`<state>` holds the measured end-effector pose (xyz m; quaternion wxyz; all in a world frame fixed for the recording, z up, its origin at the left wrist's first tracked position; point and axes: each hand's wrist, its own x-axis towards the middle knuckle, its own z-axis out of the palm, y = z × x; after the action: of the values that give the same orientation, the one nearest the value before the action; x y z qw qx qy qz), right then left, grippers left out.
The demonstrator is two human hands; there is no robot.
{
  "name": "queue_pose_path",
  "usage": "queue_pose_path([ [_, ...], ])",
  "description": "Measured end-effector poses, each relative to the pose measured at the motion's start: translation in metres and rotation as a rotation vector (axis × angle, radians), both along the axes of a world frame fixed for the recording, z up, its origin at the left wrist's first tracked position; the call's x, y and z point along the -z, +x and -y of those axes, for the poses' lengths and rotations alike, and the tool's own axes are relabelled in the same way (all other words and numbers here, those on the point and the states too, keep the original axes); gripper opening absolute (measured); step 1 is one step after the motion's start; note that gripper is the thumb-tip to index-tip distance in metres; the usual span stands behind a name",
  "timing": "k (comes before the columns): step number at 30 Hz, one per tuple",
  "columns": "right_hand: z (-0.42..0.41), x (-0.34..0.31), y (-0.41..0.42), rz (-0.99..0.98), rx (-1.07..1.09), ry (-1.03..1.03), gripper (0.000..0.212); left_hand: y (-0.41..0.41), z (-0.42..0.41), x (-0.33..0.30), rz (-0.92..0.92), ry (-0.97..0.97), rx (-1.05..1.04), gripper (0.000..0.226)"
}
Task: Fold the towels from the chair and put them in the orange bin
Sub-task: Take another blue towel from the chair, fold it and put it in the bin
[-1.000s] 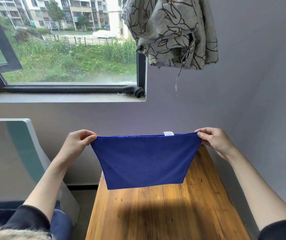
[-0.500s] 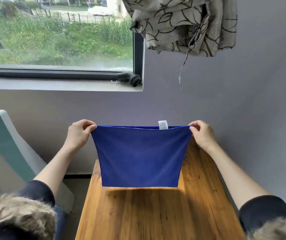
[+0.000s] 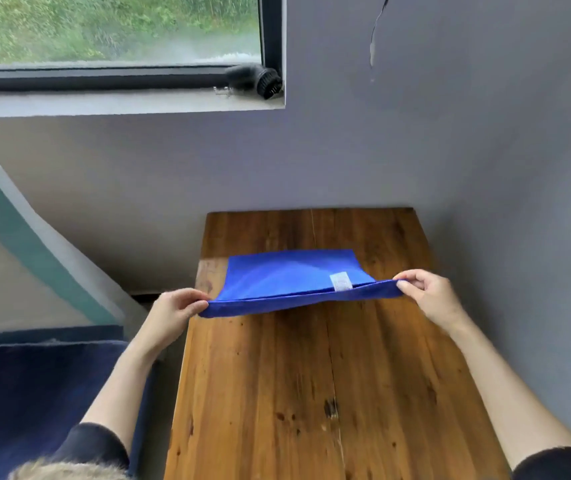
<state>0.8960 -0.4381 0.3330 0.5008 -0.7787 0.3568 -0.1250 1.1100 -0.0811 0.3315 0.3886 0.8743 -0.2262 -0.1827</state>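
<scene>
Room: grey-walled corner with a window at upper left, a black round object on its sill, and a thin cord hanging against the wall.
Surface: wooden table, planks running away from the person, its far end against the wall.
Towel: blue towel on the far half of the table, long axis running left to right across the planks; the far edge lies flat on the wood, the near edge is lifted clear of it and stretched taut between the hands; a white label sits near the right end, facing up.
Left hand: left hand pinches the near left corner of the towel, just off the table's left edge.
Right hand: right hand pinches the near right corner, fingers curled over the hem.
Chair: pale chair back at left, with dark blue fabric spread on the seat; whether it is a towel I cannot tell.
</scene>
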Motion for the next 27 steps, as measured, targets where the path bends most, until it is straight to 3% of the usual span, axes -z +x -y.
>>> queue_pose_path([
  [4,-0.018,0.051,-0.046,-0.258,-0.022,0.236,0.023,-0.035,-0.020,0.052,-0.218,0.201,0.066,0.010],
  [8,-0.033,0.085,-0.082,-0.425,-0.021,0.380,0.022,-0.062,-0.033,0.075,-0.430,0.192,0.044,0.009],
  [12,-0.041,0.101,-0.096,-0.451,0.059,0.474,0.019,-0.068,-0.034,0.084,-0.515,0.179,0.020,0.011],
  [27,0.001,0.156,0.008,-0.321,0.235,0.312,0.011,-0.006,0.033,0.143,-0.331,0.048,-0.238,0.010],
])
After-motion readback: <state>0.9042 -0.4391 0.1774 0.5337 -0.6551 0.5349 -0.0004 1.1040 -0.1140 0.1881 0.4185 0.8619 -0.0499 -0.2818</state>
